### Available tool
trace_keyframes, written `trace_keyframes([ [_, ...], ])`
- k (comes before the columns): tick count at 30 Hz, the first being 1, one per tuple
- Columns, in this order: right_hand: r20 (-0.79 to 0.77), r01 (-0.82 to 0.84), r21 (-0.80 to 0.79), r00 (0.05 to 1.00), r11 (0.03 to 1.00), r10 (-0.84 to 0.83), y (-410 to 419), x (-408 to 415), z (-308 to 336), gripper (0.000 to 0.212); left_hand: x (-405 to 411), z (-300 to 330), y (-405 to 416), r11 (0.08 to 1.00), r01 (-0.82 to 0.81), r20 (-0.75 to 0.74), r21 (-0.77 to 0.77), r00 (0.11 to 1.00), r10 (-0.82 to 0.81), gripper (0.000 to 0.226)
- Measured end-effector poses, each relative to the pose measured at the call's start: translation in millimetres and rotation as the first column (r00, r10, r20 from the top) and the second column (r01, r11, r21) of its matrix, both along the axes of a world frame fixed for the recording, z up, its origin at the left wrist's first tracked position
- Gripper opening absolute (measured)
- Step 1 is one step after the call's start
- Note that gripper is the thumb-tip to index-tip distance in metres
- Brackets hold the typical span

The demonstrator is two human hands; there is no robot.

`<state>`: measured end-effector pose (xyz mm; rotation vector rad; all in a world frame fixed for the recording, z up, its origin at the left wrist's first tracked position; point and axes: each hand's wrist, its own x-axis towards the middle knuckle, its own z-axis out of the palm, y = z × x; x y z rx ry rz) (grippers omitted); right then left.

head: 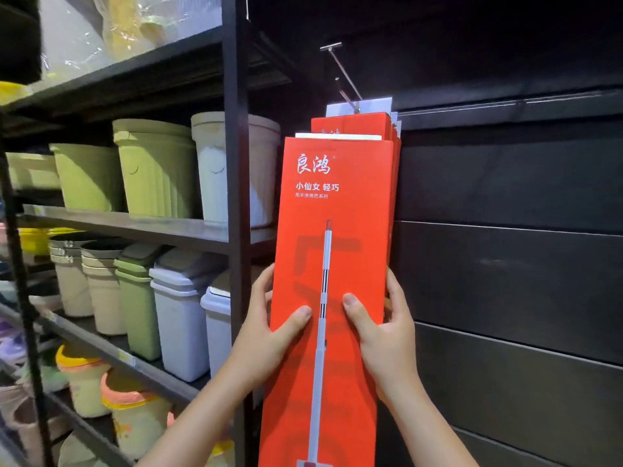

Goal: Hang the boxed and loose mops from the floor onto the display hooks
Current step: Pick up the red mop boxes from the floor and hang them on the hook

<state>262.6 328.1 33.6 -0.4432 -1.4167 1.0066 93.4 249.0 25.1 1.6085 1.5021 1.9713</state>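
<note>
While both of my hands clamp the red mop box (pixel 332 264) by its long edges, left hand (pixel 269 326) and right hand (pixel 387 332) with thumbs across its face, I am mid-hang. Its top sits just below the display hook (pixel 347 80), in front of boxes already hanging there (pixel 354 124). Next I judge I must lift and thread its hang hole, which I cannot make out.
</note>
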Motion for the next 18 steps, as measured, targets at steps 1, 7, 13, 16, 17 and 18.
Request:
trace_keyframes([
  [1,-0.005,0.006,0.011,1.000,1.000,-0.006,7,-2,3,0.070,-4,8,9,1.000,0.008,0.002,0.010,1.000,-0.008,0.072],
  [7,0.008,0.050,0.066,0.999,0.997,-0.050,32,-20,10,0.076,-49,94,47,0.992,0.079,-0.036,0.094,0.996,-0.076,0.093],
  [13,-0.031,0.146,0.075,0.989,0.986,-0.144,40,-43,20,0.079,-90,214,68,0.980,0.181,-0.173,0.081,0.971,-0.165,0.093],
  [16,-0.054,0.211,0.092,0.977,0.973,-0.207,37,-57,26,0.074,-102,248,76,0.976,0.216,-0.260,0.033,0.945,-0.200,0.095],
  [17,-0.065,0.230,0.099,0.972,0.968,-0.224,36,-61,28,0.073,-107,255,79,0.971,0.237,-0.282,0.030,0.934,-0.219,0.096],
  [18,-0.077,0.247,0.105,0.968,0.963,-0.240,35,-64,31,0.072,-110,262,81,0.963,0.268,-0.295,0.028,0.923,-0.248,0.095],
])
